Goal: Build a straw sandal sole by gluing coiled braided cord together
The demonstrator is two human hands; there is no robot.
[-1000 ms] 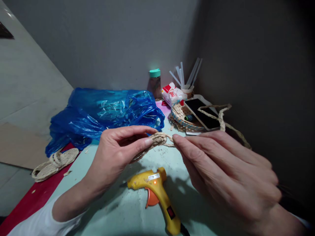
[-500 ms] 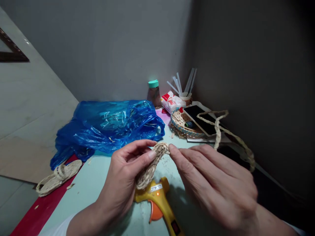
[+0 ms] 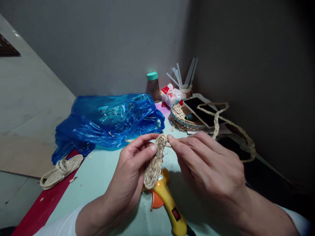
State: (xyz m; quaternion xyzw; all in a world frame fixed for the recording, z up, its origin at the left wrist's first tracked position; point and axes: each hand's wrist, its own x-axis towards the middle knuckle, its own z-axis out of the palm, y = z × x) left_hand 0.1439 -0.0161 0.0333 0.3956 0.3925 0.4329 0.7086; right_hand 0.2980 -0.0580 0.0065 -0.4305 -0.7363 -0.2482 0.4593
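A small braided straw sole (image 3: 153, 170), coiled in rows and rounded at both ends, is tilted upright between my hands. My left hand (image 3: 130, 167) pinches its left edge near the upper end, thumb in front. At the top right of the sole, my right hand (image 3: 211, 170) has its fingertips pressed together on the braid's edge; its thumb is hidden. Behind and below the sole lies a yellow glue gun (image 3: 169, 203) with an orange trigger, its indicator light lit. The sole covers part of the gun's body.
A woven straw slipper (image 3: 62, 170) lies on the red strip at left. Farther back are a blue plastic bag (image 3: 110, 121), a jar with a green lid (image 3: 153, 87), a tissue pack (image 3: 171, 95), glue sticks (image 3: 189, 73), a basket (image 3: 178, 113), a tablet (image 3: 197, 109) and a loose straw braid (image 3: 216, 124).
The sole has turned more upright, showing more of its broad face. My right hand has shifted slightly left and up, still at the sole's upper end. The camera view has tilted a little downward.
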